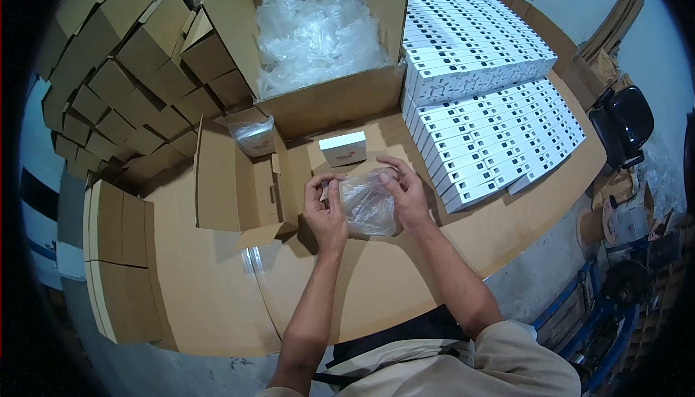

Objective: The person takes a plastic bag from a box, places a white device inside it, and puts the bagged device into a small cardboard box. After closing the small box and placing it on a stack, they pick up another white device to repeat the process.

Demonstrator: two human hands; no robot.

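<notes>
Between my two hands is a clear plastic bag [371, 209], held up over the cardboard-covered table. My left hand [326, 207] pinches its upper left edge, and my right hand [407, 193] grips the upper right edge. Just beyond the bag a small white box [343, 149] with faint print stands on the table. Left of my hands sits an open cardboard carton [217, 187] with its flaps out. A plastic-wrapped box [255, 137] stands at the far end inside that carton.
A large carton [333, 104] full of clear plastic bags [318, 35] stands at the back. Rows of white boxes [492, 136] with black marks fill the right side. Many brown cartons [119, 100] are piled at the left, and a black chair [622, 125] is beyond the table.
</notes>
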